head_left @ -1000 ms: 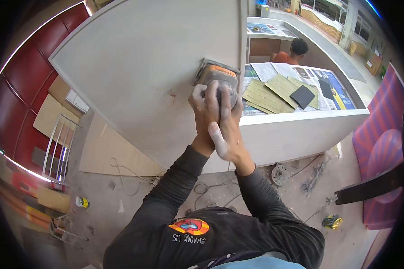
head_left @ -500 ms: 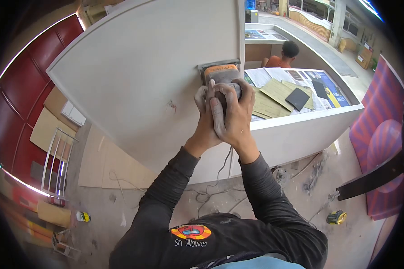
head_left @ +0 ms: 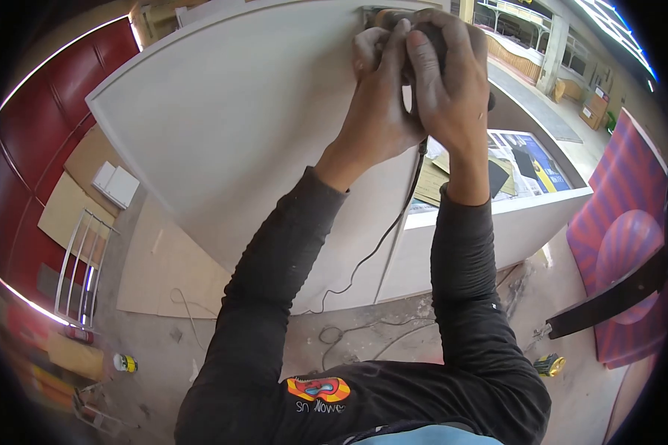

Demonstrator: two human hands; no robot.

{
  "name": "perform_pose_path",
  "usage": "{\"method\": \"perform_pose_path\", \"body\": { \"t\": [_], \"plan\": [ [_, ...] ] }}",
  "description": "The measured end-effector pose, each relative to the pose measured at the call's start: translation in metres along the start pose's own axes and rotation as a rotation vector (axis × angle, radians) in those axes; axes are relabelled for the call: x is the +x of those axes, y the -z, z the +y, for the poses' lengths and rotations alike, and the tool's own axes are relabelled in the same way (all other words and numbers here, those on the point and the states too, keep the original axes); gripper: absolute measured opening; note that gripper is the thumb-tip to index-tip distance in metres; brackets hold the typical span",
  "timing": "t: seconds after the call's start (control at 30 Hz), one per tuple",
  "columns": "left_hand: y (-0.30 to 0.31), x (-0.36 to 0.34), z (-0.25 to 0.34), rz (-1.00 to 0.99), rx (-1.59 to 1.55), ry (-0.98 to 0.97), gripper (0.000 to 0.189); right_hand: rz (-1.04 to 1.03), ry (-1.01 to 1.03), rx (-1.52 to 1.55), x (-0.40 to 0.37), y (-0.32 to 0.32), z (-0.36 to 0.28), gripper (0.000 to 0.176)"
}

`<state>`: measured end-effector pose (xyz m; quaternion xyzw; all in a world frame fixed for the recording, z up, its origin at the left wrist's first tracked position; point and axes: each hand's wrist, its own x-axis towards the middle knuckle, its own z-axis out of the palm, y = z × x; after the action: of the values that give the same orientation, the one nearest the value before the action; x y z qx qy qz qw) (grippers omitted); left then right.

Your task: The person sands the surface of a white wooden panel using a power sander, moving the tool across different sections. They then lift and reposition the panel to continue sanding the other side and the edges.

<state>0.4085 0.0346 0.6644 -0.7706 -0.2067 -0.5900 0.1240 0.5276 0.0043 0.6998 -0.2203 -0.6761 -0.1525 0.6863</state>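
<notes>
An electric sander [head_left: 384, 18] with an orange body lies against the upper part of the large white panel [head_left: 252, 111], near its right edge. My left hand [head_left: 384, 93] wraps round the tool from the left, and my right hand [head_left: 453, 81] grips it from the right. Both hands are dusty and hide most of the sander. Its black cord [head_left: 382, 241] hangs from below my hands down the panel to the floor.
Right of the panel, a white counter [head_left: 512, 204] carries newspaper, sandpaper sheets [head_left: 432, 182] and a dark pad [head_left: 499, 176]. Loose cable [head_left: 341, 334] lies on the floor. A metal rack [head_left: 82, 263] stands left, a yellow-black can [head_left: 549, 364] right.
Both hands have pushed the sander upward along the panel, with arms more stretched out. The cord now hangs more in view. The person behind the counter is no longer visible.
</notes>
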Motion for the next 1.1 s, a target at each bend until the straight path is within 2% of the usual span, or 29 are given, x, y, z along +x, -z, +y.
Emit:
{"method": "perform_pose_path", "body": {
  "t": [0.1, 0.23, 0.33, 0.47, 0.57, 0.67, 0.73, 0.77, 0.8, 0.87, 0.9, 0.93, 0.97, 1.0, 1.07, 1.1],
  "plan": [
    [0.015, 0.005, 0.003, -0.018, 0.036, 0.015, 0.105, -0.089, -0.051, 0.036, 0.009, 0.004, -0.024, 0.03],
    [0.038, 0.0, -0.002, -0.008, 0.021, 0.023, 0.1, -0.04, -0.008, -0.027, -0.003, -0.026, -0.01, 0.03],
    [0.068, -0.007, -0.006, 0.022, 0.07, 0.028, 0.097, -0.02, -0.031, 0.022, -0.007, -0.045, -0.034, 0.035],
    [0.122, -0.019, -0.011, 0.019, 0.162, 0.029, 0.095, -0.101, 0.064, 0.058, -0.006, -0.076, -0.071, 0.04],
    [0.16, -0.028, -0.016, 0.066, 0.154, 0.036, 0.093, -0.11, 0.114, 0.108, -0.004, -0.104, -0.099, 0.042],
    [0.2, -0.038, -0.019, 0.105, 0.038, 0.145, 0.09, -0.072, 0.162, 0.158, -0.001, -0.134, -0.132, 0.04],
    [0.231, -0.046, -0.026, 0.136, 0.201, 0.058, 0.087, -0.034, 0.199, 0.196, 0.001, -0.154, -0.152, 0.038],
    [0.251, -0.049, -0.029, 0.105, 0.341, 0.008, 0.076, -0.078, 0.207, 0.202, 0.002, -0.163, -0.162, 0.042],
    [0.261, -0.053, -0.029, 0.105, 0.348, 0.011, 0.076, -0.122, 0.217, 0.208, 0.003, -0.172, -0.171, 0.046],
    [0.281, -0.061, -0.025, 0.168, 0.094, 0.143, 0.071, -0.14, 0.158, 0.243, -0.001, -0.189, -0.189, 0.048],
    [0.296, -0.065, -0.035, 0.121, 0.386, 0.032, 0.073, -0.131, 0.16, 0.242, -0.002, -0.196, -0.195, 0.049],
    [0.303, -0.07, -0.037, 0.123, 0.391, 0.034, 0.073, -0.124, 0.163, 0.241, -0.004, -0.204, -0.202, 0.051],
    [0.309, -0.076, -0.038, 0.154, 0.387, 0.019, 0.078, -0.063, 0.228, 0.259, -0.005, -0.211, -0.209, 0.04],
    [0.314, -0.084, -0.04, 0.185, 0.382, 0.005, 0.084, -0.067, 0.228, 0.264, -0.015, -0.219, -0.211, 0.04],
    [0.314, -0.116, -0.048, 0.16, 0.394, 0.07, 0.083, -0.1, 0.225, 0.232, -0.046, -0.235, -0.208, 0.04],
    [0.309, -0.134, -0.047, 0.168, 0.288, 0.248, 0.065, -0.194, 0.198, 0.239, -0.06, -0.229, -0.213, 0.048]
  ]
}}
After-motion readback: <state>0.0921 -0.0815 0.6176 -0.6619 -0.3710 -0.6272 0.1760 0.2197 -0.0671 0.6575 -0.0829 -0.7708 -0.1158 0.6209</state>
